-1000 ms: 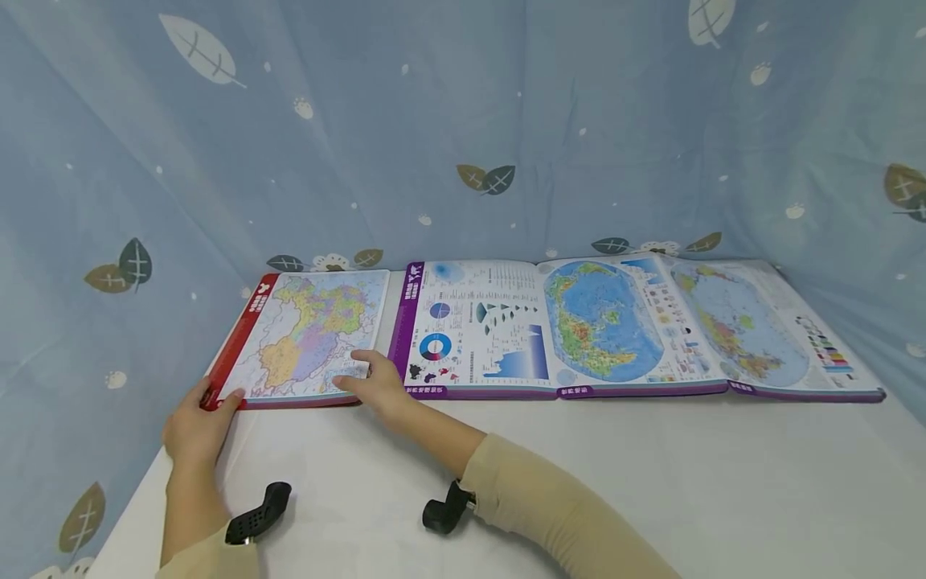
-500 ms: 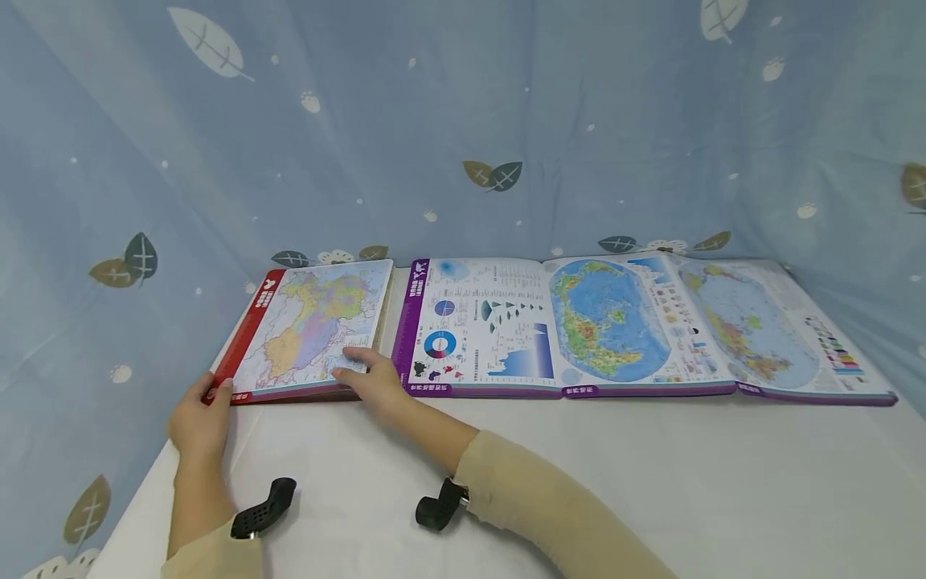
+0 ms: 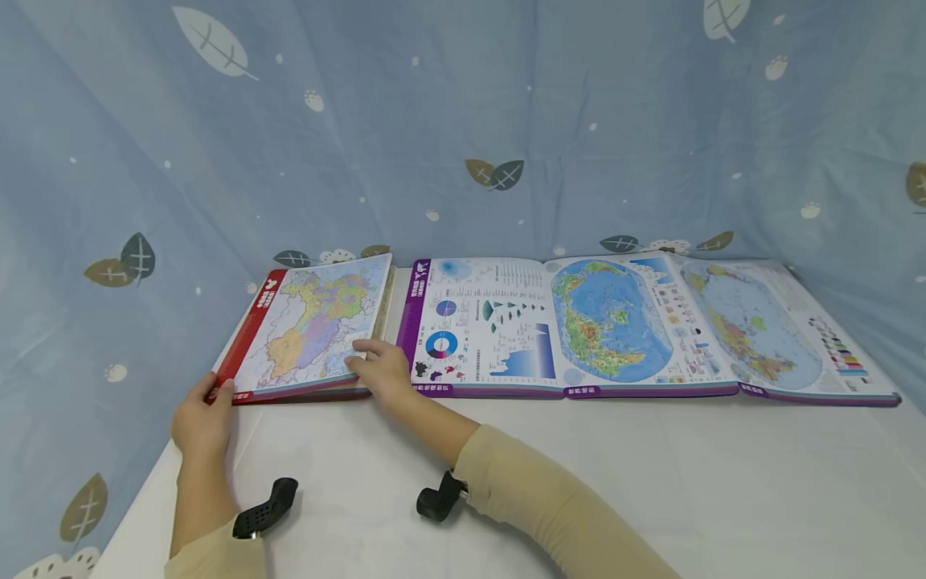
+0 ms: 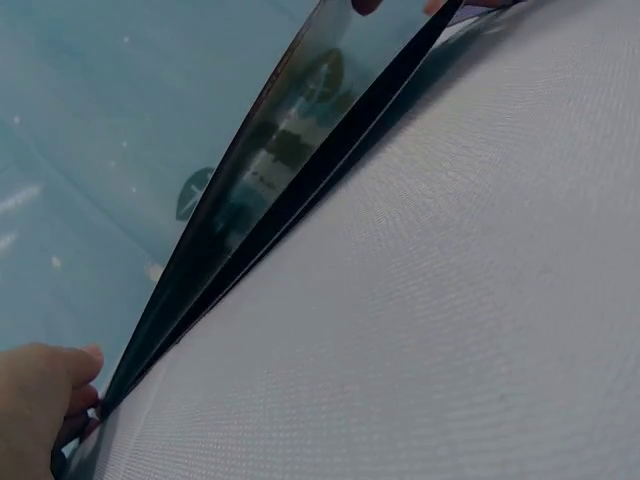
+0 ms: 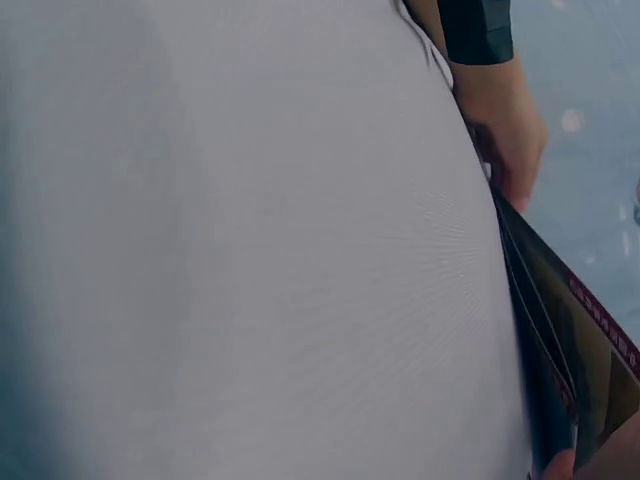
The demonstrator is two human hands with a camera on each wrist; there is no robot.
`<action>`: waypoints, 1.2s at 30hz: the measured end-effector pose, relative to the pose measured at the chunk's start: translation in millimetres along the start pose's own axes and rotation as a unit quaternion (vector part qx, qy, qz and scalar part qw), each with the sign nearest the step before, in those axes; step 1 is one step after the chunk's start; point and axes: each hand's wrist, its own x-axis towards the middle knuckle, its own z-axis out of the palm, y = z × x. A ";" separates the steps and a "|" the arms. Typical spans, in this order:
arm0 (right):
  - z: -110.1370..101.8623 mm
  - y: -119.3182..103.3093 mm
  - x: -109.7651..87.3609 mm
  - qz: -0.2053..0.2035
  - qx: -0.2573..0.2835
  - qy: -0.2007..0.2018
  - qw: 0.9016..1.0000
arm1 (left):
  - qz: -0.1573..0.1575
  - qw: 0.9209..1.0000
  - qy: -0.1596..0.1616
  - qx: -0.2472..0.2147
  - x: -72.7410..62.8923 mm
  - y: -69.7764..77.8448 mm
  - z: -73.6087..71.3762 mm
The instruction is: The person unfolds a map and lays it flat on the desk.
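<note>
In the head view a fold-out map (image 3: 311, 330) with a red left border lies folded at the left of the table. My left hand (image 3: 202, 422) grips its near left corner, thumb on top. My right hand (image 3: 383, 371) holds the right edge near its front corner, fingers and thumb on the printed face. That edge of the top panel stands raised, and a dark gap shows under it, also along the map's edge (image 4: 290, 150) in the left wrist view. The right wrist view shows my left hand (image 5: 505, 130) at the corner and part of my right hand (image 5: 612, 455) below.
A second fold-out map (image 3: 608, 322) with purple borders lies spread over the table's back right, its left border close to my right hand. The white tabletop (image 3: 347, 474) stretches in front. A blue leaf-patterned curtain (image 3: 405, 121) hangs directly behind the maps.
The red-bordered map's right side has risen off the table with my right hand on it, opening a gap beneath. The left hand stays at the corner. The camera view has shifted slightly.
</note>
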 end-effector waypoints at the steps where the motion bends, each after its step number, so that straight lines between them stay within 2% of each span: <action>1: -0.8 1.2 1.1 -0.002 0.010 -0.002 1.000 | -0.002 1.000 0.000 -0.001 0.1 -0.4 0.0; 4: -1.4 5.4 5.0 -0.004 0.021 -0.019 1.000 | -0.001 1.000 0.002 -0.003 0.6 -0.8 0.3; 8: -1.0 11.7 8.7 -0.003 0.012 -0.079 0.997 | -0.008 1.000 0.008 -0.029 0.7 -0.7 2.8; 11: -2.4 16.1 10.2 0.004 0.027 -0.103 0.994 | -0.017 0.999 0.011 -0.050 0.3 -0.4 5.9; 19: -8.6 19.6 13.9 0.035 0.105 -0.102 0.989 | -0.012 0.998 0.007 -0.055 0.4 -1.2 4.6; 22: -11.4 17.1 13.4 0.038 0.129 -0.109 0.985 | -0.011 0.997 -0.002 -0.082 0.3 -0.3 1.8; 23: -12.9 16.4 13.2 0.039 0.136 -0.110 0.984 | -0.017 0.994 -0.006 -0.108 0.4 0.8 1.3; 24: -14.5 15.5 12.9 0.037 0.139 -0.112 0.983 | -0.021 0.989 -0.011 -0.145 0.4 1.7 0.4; 26: -17.5 14.1 12.2 0.033 0.144 -0.115 0.982 | -0.033 0.969 -0.029 -0.241 0.4 3.9 -1.2; 28: -20.6 12.6 11.4 0.027 0.147 -0.118 0.982 | -0.044 0.940 -0.057 -0.334 0.2 5.5 -2.8; 30: -23.8 10.5 10.3 0.021 0.146 -0.124 0.981 | -0.050 0.906 -0.099 -0.408 -0.2 5.9 -5.2; 33: -29.2 8.0 8.7 0.014 0.133 -0.129 0.982 | -0.038 0.870 -0.175 -0.459 -1.4 4.4 -7.9; 36: -35.9 6.6 7.5 0.008 0.107 -0.130 0.986 | -0.010 0.839 -0.237 -0.490 -3.2 1.8 -9.1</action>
